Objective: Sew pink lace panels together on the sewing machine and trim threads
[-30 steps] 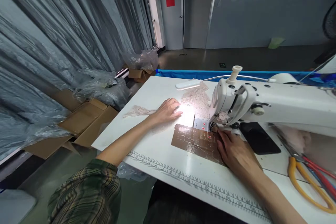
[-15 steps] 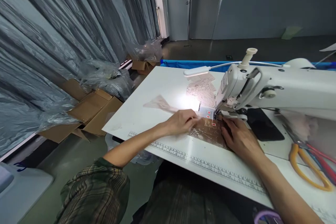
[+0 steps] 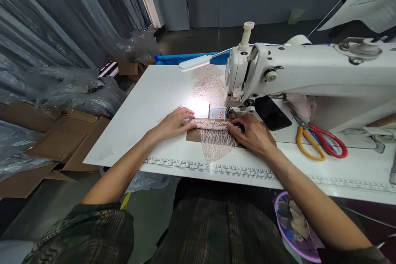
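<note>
A piece of pale pink lace (image 3: 217,146) lies in front of the sewing machine's needle area (image 3: 228,112), its scalloped band stretched sideways and its pointed netting hanging toward me. My left hand (image 3: 175,123) pinches the band's left end between thumb and fingers. At the other end, beside the presser foot, my right hand (image 3: 252,133) has its thumb and fingertips closed on the lace. Under it lies a shiny brown sheet (image 3: 192,135), partly covered. The metal plate (image 3: 218,113) with red marks sits just beyond the band.
More lace (image 3: 208,86) lies behind the plate. The white sewing machine (image 3: 309,70) stands at right, with a black phone (image 3: 272,113) and scissors with yellow and red handles (image 3: 312,136) nearby. A printed ruler (image 3: 216,169) follows the front edge. A purple basket (image 3: 280,218) stands below.
The lace, earlier trailing left from my left hand, now lies across the brown sheet between both hands. My right hand now grips its right end. The view has shifted right and down.
</note>
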`<state>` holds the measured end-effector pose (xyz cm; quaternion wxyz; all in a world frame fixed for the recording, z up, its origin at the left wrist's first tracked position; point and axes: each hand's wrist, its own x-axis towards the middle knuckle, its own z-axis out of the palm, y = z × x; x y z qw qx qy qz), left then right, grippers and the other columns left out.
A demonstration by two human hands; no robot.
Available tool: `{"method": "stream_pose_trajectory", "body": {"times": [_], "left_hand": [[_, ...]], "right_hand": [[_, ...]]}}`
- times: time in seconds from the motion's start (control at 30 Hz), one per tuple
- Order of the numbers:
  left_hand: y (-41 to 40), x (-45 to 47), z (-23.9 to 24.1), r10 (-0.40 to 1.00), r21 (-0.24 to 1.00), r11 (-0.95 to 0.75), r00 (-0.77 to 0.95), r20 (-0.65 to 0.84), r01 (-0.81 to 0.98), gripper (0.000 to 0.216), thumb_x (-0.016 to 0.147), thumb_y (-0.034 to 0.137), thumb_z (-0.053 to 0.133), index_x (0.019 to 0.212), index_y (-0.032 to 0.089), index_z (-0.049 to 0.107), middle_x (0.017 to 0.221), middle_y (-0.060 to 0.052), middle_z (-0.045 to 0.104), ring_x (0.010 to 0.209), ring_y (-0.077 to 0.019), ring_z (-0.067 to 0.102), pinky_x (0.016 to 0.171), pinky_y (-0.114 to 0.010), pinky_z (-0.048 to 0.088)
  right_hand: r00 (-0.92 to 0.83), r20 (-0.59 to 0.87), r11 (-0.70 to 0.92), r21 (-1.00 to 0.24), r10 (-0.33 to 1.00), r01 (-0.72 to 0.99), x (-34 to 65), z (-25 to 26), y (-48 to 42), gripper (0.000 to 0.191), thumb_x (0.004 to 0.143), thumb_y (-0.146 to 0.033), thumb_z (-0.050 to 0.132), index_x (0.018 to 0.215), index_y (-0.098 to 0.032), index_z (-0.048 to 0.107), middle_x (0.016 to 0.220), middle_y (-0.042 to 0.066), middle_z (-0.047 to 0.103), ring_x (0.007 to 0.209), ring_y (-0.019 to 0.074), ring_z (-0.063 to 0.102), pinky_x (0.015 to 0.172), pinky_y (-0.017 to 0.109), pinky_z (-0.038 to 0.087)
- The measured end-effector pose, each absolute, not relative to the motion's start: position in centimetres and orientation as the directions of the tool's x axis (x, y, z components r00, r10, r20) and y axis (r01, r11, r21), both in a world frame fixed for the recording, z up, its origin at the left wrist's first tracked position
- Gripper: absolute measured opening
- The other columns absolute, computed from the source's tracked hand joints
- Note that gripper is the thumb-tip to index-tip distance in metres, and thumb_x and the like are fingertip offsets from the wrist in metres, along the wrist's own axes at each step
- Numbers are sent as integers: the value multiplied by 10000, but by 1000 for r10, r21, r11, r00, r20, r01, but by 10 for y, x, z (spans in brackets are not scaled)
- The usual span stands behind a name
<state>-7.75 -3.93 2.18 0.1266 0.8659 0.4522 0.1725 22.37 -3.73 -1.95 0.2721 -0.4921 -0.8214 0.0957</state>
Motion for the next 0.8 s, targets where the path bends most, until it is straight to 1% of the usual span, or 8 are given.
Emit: {"method": "stream_pose_trajectory", "body": {"times": [0.07, 0.13, 0.23, 0.3, 0.4, 0.57, 0.67, 0.8], "left_hand": [[-40, -75, 17, 837, 404, -546, 500, 223, 733, 197, 956, 350, 535, 917, 179, 625, 1088, -81, 681, 1000, -206, 626, 851, -396, 520], [-40, -71, 14, 849, 437, -528, 472, 239, 728, 177, 949, 319, 538, 872, 182, 617, 1037, -64, 690, 916, -184, 630, 792, -361, 518], [-37, -64, 12, 854, 423, -520, 457, 247, 742, 196, 954, 346, 526, 987, 179, 624, 1025, -70, 684, 861, -176, 621, 760, -347, 507], [-36, -59, 10, 857, 359, -514, 451, 247, 779, 247, 949, 386, 533, 1037, 172, 620, 1059, -85, 677, 900, -201, 617, 815, -395, 499], [-35, -51, 6, 859, 297, -510, 456, 233, 807, 201, 944, 347, 532, 948, 172, 631, 1107, -85, 672, 968, -229, 615, 858, -436, 482], [-37, -45, 5, 841, 431, -541, 463, 280, 723, 161, 946, 239, 480, 858, 177, 600, 1041, -63, 687, 968, -199, 642, 794, -360, 512], [-39, -43, 8, 851, 483, -526, 436, 294, 700, 161, 973, 260, 447, 940, 171, 577, 1049, -86, 688, 958, -192, 654, 776, -350, 527], [-36, -37, 9, 820, 417, -570, 519, 240, 708, 277, 964, 306, 495, 1190, 148, 525, 1091, -115, 688, 894, -198, 661, 830, -414, 526]], "right_hand": [[-364, 372, 505, -423, 854, 753, 223, -24, -37, 357, 931, -505, 489, 978, -203, 675, 990, 117, 655, 1002, 303, 572, 815, 438, 477], [-354, 377, 502, -441, 856, 743, 222, -28, -36, 332, 922, -456, 501, 1051, -198, 666, 1001, 118, 650, 1008, 298, 569, 823, 442, 477], [-346, 367, 492, -461, 863, 739, 221, -30, -36, 323, 915, -402, 491, 1115, -212, 658, 1003, 103, 650, 1009, 285, 574, 841, 441, 470], [-344, 350, 481, -473, 871, 738, 220, -29, -37, 273, 907, -365, 489, 1046, -223, 676, 966, 88, 658, 970, 273, 586, 843, 435, 463], [-331, 337, 467, -512, 881, 721, 218, -25, -38, 188, 877, -309, 509, 909, -220, 672, 917, 80, 671, 916, 259, 599, 830, 422, 455], [-315, 328, 454, -675, 891, 581, 217, -15, -40, 79, 825, -261, 521, 833, -214, 584, 897, 70, 690, 821, 217, 626, 774, 373, 463], [-307, 289, 406, -795, 907, 450, 218, -10, -41, 64, 812, -281, 530, 804, -224, 500, 941, 72, 704, 817, 196, 637, 752, 346, 472], [-350, 210, 328, -889, 913, 321, 218, -12, -41, 124, 827, -309, 541, 816, -224, 452, 994, 83, 701, 805, 170, 618, 740, 331, 474]]}}
